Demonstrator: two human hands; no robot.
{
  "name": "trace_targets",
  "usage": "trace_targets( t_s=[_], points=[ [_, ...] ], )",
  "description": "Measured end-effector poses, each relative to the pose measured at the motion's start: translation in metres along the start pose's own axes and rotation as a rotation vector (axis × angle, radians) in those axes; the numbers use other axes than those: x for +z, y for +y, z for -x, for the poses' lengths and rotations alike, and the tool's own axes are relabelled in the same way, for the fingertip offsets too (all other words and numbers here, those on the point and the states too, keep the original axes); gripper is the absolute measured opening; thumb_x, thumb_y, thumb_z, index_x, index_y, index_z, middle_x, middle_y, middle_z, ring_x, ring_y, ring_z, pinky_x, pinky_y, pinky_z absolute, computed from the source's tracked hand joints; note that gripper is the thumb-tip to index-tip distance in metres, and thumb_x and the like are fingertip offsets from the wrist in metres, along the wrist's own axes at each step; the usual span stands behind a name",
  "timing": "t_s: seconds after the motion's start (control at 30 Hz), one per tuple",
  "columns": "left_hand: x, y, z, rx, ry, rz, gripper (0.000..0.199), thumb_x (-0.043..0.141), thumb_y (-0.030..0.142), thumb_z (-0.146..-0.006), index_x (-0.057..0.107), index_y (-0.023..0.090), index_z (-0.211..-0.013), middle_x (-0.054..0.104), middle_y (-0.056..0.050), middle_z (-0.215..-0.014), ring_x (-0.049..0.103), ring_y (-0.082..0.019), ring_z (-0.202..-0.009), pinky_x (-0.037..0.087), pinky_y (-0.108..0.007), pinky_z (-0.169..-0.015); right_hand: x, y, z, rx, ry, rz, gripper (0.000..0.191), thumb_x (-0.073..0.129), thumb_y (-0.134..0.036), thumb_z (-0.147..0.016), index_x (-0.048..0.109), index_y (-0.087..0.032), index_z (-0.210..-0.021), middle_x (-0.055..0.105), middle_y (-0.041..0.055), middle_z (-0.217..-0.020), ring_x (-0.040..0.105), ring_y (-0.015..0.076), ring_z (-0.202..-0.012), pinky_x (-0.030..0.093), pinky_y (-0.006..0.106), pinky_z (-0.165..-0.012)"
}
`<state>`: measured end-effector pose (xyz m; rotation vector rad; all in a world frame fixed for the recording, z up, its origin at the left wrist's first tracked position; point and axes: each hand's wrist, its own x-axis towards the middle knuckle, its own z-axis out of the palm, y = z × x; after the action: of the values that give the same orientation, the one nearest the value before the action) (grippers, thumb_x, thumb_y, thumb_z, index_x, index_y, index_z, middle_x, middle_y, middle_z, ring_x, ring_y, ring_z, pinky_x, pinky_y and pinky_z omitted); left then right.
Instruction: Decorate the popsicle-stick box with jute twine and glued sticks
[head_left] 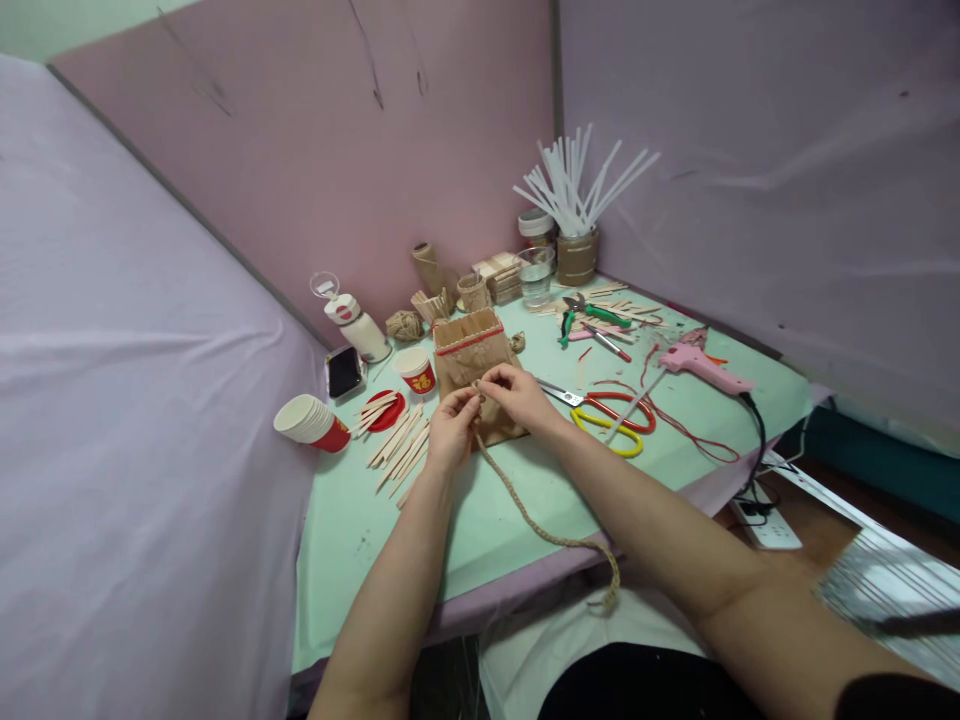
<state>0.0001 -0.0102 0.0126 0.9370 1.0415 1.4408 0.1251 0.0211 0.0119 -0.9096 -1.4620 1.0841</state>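
Note:
My left hand (456,424) and my right hand (513,396) meet in front of a brown pouch-like box (471,350) with a red trim at its rim. Both hands pinch the upper end of a braided tan cord (523,511). From my fingers the cord runs down across the green table and over its front edge, where its end curls. The box stands upright with its top open, and my fingers hide part of its front. Scissors (600,408) with red and yellow handles lie open just right of the box.
Paper cups (306,421), wooden sticks (399,450) and a red-and-white cup (415,372) are on the left. Green-handled pliers (589,317), a pink glue gun (705,368) and red string (694,432) lie right. Behind stand a white bottle (364,328), a water glass (536,277) and a jar (577,258) of white sticks.

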Motion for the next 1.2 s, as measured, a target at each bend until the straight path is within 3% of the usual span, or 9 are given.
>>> trace_targets(
  t_s=[0.13,0.37,0.53,0.8,0.97,1.2],
  points=[
    [-0.003,-0.005,-0.001,0.031,0.009,-0.108,0.026,0.076,0.026,-0.06,0.064,0.014,-0.08,0.06,0.0,-0.07,0.047,-0.005,-0.056,0.036,-0.019,-0.055,0.0,-0.003,0.0,0.126,-0.033,-0.066,0.016,0.056,-0.032,-0.073,0.059,-0.016,-0.07,0.059,-0.002,-0.067,0.051,0.0108,-0.064,0.039,0.024,-0.063],
    [-0.005,-0.003,0.0,0.102,0.025,-0.353,0.021,0.069,0.033,-0.067,0.066,0.015,-0.078,0.063,-0.001,-0.07,0.052,-0.01,-0.062,0.038,-0.021,-0.061,-0.004,-0.005,-0.001,0.062,-0.045,0.024,0.015,0.061,-0.031,-0.069,0.063,-0.016,-0.07,0.062,0.0,-0.07,0.053,0.0122,-0.067,0.04,0.025,-0.065],
    [-0.009,-0.003,0.0,0.062,-0.024,-0.494,0.023,0.068,0.037,-0.067,0.065,0.015,-0.066,0.061,-0.001,-0.063,0.051,-0.011,-0.06,0.037,-0.022,-0.06,-0.001,0.0,0.0,0.195,0.033,-0.155,0.016,0.062,-0.032,-0.066,0.06,-0.017,-0.065,0.058,-0.0018,-0.062,0.05,0.0107,-0.059,0.038,0.024,-0.059],
    [-0.005,-0.006,0.004,0.02,-0.089,-0.443,0.025,0.069,0.039,-0.067,0.065,0.014,-0.067,0.06,-0.001,-0.062,0.049,-0.009,-0.056,0.036,-0.021,-0.055,0.005,0.011,-0.002,0.4,0.145,-0.435,0.027,0.068,-0.04,-0.056,0.054,-0.017,-0.064,0.044,-0.0058,-0.053,0.034,0.0066,-0.046,0.025,0.022,-0.045],
    [-0.007,-0.008,0.0,0.012,-0.007,-0.403,0.028,0.069,0.041,-0.067,0.066,0.013,-0.07,0.06,-0.002,-0.063,0.045,-0.008,-0.051,0.032,-0.02,-0.05,0.002,0.004,-0.003,0.378,-0.004,-0.474,0.032,0.067,-0.046,-0.061,0.054,-0.017,-0.064,0.045,-0.0048,-0.056,0.039,0.0073,-0.051,0.026,0.021,-0.044],
    [-0.004,-0.003,0.0,-0.026,0.023,-0.308,0.032,0.073,0.042,-0.062,0.066,0.012,-0.072,0.056,0.0,-0.06,0.034,-0.004,-0.045,0.022,-0.019,-0.043,-0.005,-0.005,-0.001,0.268,-0.083,-0.279,0.024,0.064,-0.041,-0.065,0.061,-0.017,-0.072,0.057,-0.0028,-0.067,0.046,0.0083,-0.057,0.033,0.021,-0.049]
  ],
)
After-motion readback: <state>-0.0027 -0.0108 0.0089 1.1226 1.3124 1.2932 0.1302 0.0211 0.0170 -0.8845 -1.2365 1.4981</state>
